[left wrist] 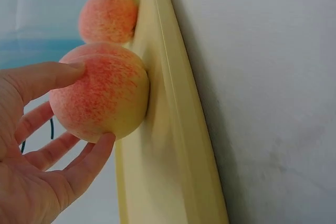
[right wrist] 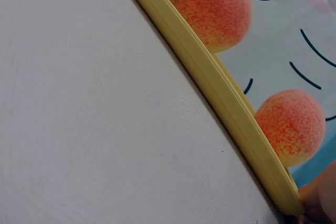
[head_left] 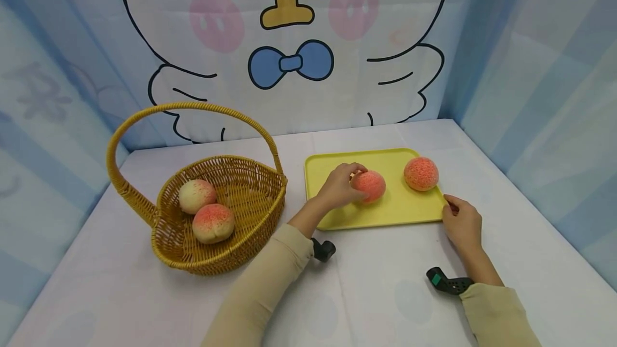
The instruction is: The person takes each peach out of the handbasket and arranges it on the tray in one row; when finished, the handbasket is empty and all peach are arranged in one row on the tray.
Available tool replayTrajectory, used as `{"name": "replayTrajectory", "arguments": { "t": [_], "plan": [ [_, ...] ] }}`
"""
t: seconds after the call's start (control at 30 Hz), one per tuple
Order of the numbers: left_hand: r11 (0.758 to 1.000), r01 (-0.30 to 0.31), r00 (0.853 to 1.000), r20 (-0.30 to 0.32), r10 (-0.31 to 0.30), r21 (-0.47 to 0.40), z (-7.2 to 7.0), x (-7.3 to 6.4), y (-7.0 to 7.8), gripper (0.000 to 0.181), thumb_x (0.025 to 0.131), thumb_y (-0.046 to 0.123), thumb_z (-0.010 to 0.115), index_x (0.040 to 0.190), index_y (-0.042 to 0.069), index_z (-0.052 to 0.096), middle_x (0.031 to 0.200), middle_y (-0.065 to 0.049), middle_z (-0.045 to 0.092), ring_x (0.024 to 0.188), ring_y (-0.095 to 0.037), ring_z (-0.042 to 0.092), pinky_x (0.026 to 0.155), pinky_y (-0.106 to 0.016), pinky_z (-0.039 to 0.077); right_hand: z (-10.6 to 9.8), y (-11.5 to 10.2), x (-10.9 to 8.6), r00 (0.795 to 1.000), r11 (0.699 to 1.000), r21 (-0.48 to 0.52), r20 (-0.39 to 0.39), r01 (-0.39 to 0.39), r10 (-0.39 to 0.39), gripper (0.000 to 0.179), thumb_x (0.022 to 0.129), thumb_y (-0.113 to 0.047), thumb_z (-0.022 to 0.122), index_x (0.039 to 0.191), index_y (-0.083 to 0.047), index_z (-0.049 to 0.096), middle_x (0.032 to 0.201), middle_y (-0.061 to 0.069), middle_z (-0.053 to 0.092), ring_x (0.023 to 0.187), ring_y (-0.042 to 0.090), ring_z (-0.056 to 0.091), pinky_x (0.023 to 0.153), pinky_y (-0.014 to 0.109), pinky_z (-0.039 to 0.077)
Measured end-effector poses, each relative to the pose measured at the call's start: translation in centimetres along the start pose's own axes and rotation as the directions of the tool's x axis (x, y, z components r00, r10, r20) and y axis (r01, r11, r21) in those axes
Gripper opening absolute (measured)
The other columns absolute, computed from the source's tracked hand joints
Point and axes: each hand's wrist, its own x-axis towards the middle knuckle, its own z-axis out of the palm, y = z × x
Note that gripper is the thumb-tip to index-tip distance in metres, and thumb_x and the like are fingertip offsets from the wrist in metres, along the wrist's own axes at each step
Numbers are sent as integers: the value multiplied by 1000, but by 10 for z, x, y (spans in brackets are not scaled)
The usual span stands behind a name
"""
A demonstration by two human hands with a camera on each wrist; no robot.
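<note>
Peach (head_left: 372,186) in left grip (head_left: 341,187), right grip (head_left: 464,226) at corner of yellow tray (head_left: 400,209)

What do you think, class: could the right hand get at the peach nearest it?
Probably yes: the right hand holds the yellow tray close by, and nothing visible blocks its way to that peach once it lets go.

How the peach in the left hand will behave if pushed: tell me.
The peach will probably roll, being nearly round. The tray has only a low edge, which might not stop a hard push. The peach's skin looks matte, so it's probably not slippery.
</note>
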Motion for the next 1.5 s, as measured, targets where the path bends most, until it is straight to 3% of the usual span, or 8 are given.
{"name": "replayTrajectory", "arguments": {
  "t": [0.5,0.9,1.5],
  "plan": [
    [999,-11,1000,-12,12,45,16,25,11,46,76,15,75,119,11,58,116,-4,53,104,-18,49,86,-25,40,-3,-3,-2,999,999,-3,-6,33,-33,37,92,-2,40,126,12,47,119,30,50,100,36,48,84,46,43],
    [998,39,999,-23,-38,45,24,33,20,46,77,18,75,119,13,57,116,-3,52,106,-16,48,89,-25,40,-3,-2,-1,1000,1000,-1,-8,23,-23,38,92,-3,39,127,11,46,118,30,51,101,36,48,84,45,43],
    [997,59,998,-15,-58,58,31,42,27,47,77,18,74,120,13,56,117,-2,52,105,-15,48,88,-23,40,-3,-1,-3,1000,1000,5,8,17,-17,38,93,-3,39,127,12,46,118,29,50,100,36,48,84,45,43]
  ]
}}
